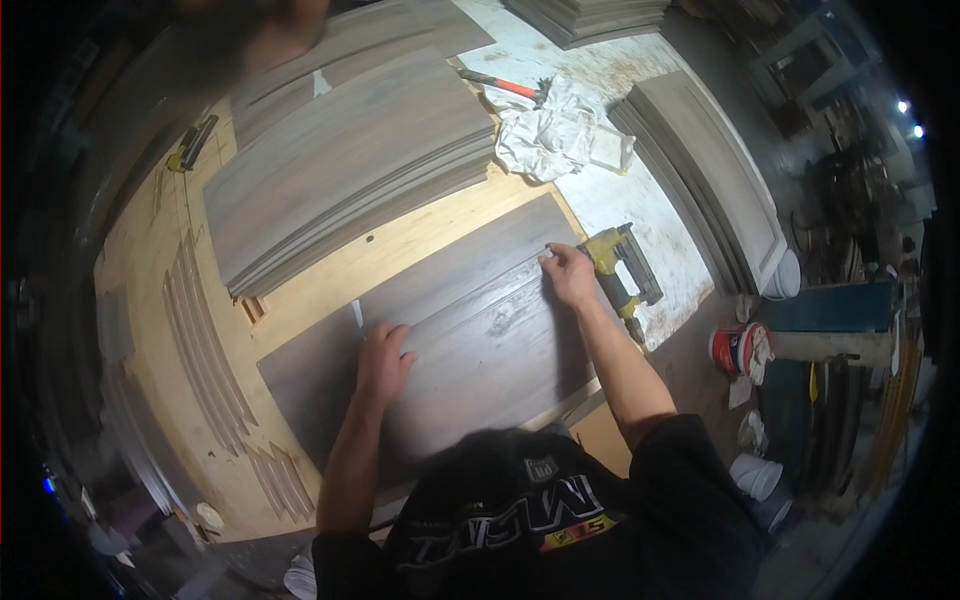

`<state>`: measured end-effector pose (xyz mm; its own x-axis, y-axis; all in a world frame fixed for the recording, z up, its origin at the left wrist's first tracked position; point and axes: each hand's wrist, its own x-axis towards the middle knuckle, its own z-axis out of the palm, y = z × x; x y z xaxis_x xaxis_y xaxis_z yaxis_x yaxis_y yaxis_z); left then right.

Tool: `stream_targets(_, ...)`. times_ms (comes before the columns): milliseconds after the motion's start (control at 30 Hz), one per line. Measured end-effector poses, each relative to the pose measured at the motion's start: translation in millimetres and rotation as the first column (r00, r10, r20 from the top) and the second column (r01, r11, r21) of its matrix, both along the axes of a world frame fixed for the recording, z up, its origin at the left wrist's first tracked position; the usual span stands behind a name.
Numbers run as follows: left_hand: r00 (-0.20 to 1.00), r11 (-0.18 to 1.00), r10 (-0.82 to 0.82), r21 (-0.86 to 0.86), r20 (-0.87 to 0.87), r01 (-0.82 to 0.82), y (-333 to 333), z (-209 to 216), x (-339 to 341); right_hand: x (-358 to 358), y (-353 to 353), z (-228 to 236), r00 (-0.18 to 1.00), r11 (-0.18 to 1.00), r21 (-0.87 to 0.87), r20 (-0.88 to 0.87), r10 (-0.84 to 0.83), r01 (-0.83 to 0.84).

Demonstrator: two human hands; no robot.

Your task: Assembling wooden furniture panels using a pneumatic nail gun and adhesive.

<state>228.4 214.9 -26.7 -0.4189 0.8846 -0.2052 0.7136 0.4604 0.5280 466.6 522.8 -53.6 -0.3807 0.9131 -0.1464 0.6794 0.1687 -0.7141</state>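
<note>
From my distant view through the head camera, a flat, rectangular, grey-brown wooden panel (490, 345) lies at the middle, with two bare forearms reaching over it from the near side. The left arm rises over the panel's left part; its wrist is bent slightly and the left hand (380, 368) is palm-down. The right arm slants inward from the panel's right side, and its right hand (572, 276) bends down near the far right corner.

I see the left hand half open, fingers curled, thumb and forefinger apart. The right hand's thumb and forefinger are close together at the end of a thin grey wooden strip (480, 293) lying lengthwise on the panel; I cannot tell whether they pinch it.

Just right of the panel lies a yellow-and-black nail gun (604, 252). Beyond the panel sits a stack of grey-brown boards (345, 165).

A black printed shirt (510, 510) hides part of the panel's near edge. The left palm is hidden, and a blurred shape beyond the board stack is cut off, too unclear to name.
</note>
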Motion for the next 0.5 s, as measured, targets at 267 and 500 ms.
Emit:
stream_targets(267,0.999,0.998,0.046,0.053,-0.003,-0.046,-56,-3,20,5,-23,-6,0.990,0.994,0.040,-0.089,0.108,-0.105)
stream_targets(500,0.847,0.880,0.475,0.155,-0.241,-0.449,-162,-41,5,30,10,-11,0.981,0.974,-0.132,-0.089,0.171,-0.181)
